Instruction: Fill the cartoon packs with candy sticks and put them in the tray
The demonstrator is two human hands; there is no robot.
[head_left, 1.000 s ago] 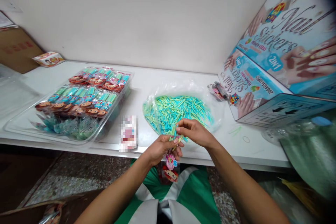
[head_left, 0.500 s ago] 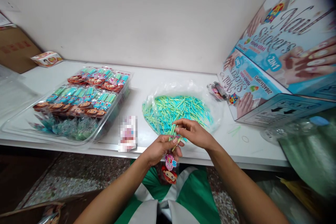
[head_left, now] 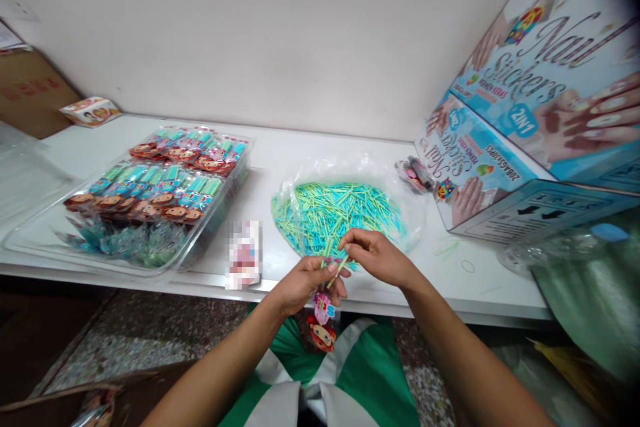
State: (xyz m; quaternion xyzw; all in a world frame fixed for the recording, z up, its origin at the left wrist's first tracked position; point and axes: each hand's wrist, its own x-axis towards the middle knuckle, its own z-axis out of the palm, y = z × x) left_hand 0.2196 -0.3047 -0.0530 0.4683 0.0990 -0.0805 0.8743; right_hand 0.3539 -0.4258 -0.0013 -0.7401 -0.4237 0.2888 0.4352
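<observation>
My left hand (head_left: 303,283) is closed round a small clear packet (head_left: 323,320) with a pink label and a cartoon face hanging below it. My right hand (head_left: 375,255) pinches a few thin green and blue sticks (head_left: 334,260) and holds them at the packet's mouth between the two hands. Just beyond my hands, an open plastic bag holds a heap of the same sticks (head_left: 340,210) on the white table (head_left: 470,280).
A clear tray (head_left: 40,243) at left holds rows of filled packets (head_left: 160,180). A blurred small packet (head_left: 244,253) lies beside it. Large blue "Nail Stickers" boxes (head_left: 525,113) stand at right, with loose packets (head_left: 415,173) near them. A small box (head_left: 90,111) sits far left.
My right hand has moved slightly down and right with the sticks, closer to the packet's mouth. The packet hangs a little lower. Nothing else has shifted.
</observation>
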